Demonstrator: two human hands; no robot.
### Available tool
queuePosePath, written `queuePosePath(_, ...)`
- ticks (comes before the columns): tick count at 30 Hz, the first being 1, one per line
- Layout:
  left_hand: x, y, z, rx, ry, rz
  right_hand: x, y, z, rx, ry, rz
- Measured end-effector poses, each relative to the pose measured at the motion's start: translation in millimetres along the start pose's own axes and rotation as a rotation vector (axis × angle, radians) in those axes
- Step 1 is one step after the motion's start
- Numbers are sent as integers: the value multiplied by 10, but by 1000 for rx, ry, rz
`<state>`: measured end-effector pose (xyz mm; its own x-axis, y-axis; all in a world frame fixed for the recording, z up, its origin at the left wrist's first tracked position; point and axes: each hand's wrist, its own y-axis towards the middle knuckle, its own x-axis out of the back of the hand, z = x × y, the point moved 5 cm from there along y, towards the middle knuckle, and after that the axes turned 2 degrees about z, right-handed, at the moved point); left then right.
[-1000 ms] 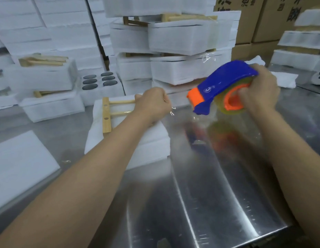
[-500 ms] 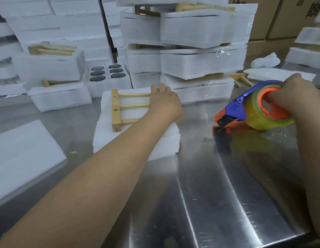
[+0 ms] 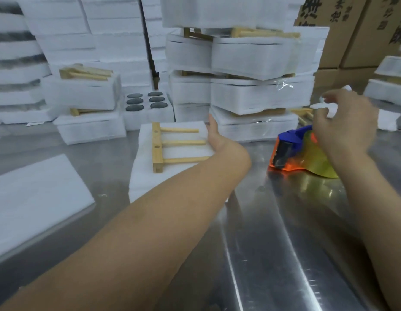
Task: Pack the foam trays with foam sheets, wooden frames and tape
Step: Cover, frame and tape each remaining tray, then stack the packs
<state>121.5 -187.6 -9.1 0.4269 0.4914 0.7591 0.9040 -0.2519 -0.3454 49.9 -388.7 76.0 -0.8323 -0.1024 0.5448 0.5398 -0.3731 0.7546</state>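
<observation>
On the table (image 3: 251, 254) at twelve o'clock, the foam bundle (image 3: 145, 180) under its wooden frame (image 3: 158, 147) looks light and crushable, best held by its sides, where the left grip (image 3: 217, 138) rests, fingers hidden, while the right grip (image 3: 345, 124) hangs loose and empty over the tape dispenser (image 3: 293, 135).

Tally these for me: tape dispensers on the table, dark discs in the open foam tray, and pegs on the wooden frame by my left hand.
Tape dispensers: 1
Dark discs: 6
Frame pegs: 3
Total: 10
</observation>
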Motion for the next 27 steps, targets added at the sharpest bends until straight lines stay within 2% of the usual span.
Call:
queuePosePath(1, 63, 73, -47, 89, 407, -132, 1, -26, 86, 75, 38, -23)
queuePosePath(2, 142, -117, -72, 166, 616, -160, -13, -62, 151, 138, 72, -29)
queuePosePath(3, 94, -42, -63, 165, 532, -149, -36, -97, 199, 187, 111, -25)
queuePosePath(4, 82, -34, -84, 89, 232, -168, -60, -141, 244, 222, 158, -10)
queuePosePath(5, 92, -40, -110, -13, 24, -216, -88, -177, 280, 250, 214, 13)
queuePosePath(6, 177, -119, -138, -40, -195, -291, -119, -207, 320, 270, 274, 45)
queuePosePath(7, 282, -193, -150, -53, -300, -298, -144, -222, 358, 285, 329, 80)
queuePosePath(9, 550, -415, -204, -291, -400, -208, -194, -264, 463, 335, 412, 158)
queuePosePath(10, 732, -541, -186, -394, -430, -229, -232, -314, 518, 342, 474, 200)
queuePosePath(11, 965, -676, -98, -452, -491, -309, -272, -377, 569, 308, 559, 248)
queuePosePath(14, 1441, -989, 579, -606, -716, -733, -391, -558, 779, 71, 904, 415)
queuePosePath(16, 1361, -1021, 1104, -561, -882, -811, -487, -658, 1003, -45, 1084, 508)
queuePosePath(18, 1091, -897, 1487, -382, -1034, -741, -647, -785, 1230, -226, 1198, 612)
queuePosePath(21, 734, -770, 1606, -144, -1243, -468, -924, -1091, 1491, -531, 1273, 939)
queuePosePath(22, 700, -758, 1576, -135, -1287, -402, -960, -1165, 1512, -622, 1299, 1006)
queuePosePath(24, 685, -773, 1511, -194, -1353, -300, -952, -1209, 1509, -733, 1389, 1040)
queuePosePath(27, 670, -785, 1472, -325, -1375, -252, -900, -1233, 1527, -726, 1552, 1045)
